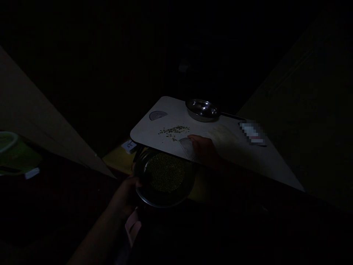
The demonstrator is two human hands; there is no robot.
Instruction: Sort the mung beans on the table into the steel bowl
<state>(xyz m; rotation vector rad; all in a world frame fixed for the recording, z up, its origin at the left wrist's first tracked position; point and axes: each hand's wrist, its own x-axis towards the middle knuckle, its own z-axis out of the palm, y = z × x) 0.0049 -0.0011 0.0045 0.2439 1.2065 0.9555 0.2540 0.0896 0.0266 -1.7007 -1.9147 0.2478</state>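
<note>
It is very dark here. The left hand (127, 194) is clamped on the side of a big round bowl (164, 204), with its thumb over the rim. The bowl is to the right of that hand, by the near edge of a white surface (176, 107). Lots of little green beans (165, 173) lie inside it. The right hand (203, 148) is on the white surface, and it is too dark to tell if its fingers are apart or together. Its fingertips are by a half-circle pattern (186, 146). Just past them, to the left, are loose green bits (176, 130), scattered about. Farther left of that hand is another half-circle (157, 115). A shiny metal bowl (202, 117) sits farther ahead of the right hand, and a blurred flat thing (253, 133) lies well to its right. A small white box (129, 146) is ahead of the left hand. Something pink (134, 225) is just below that hand, and a green tub (19, 154) is far to its left.
</note>
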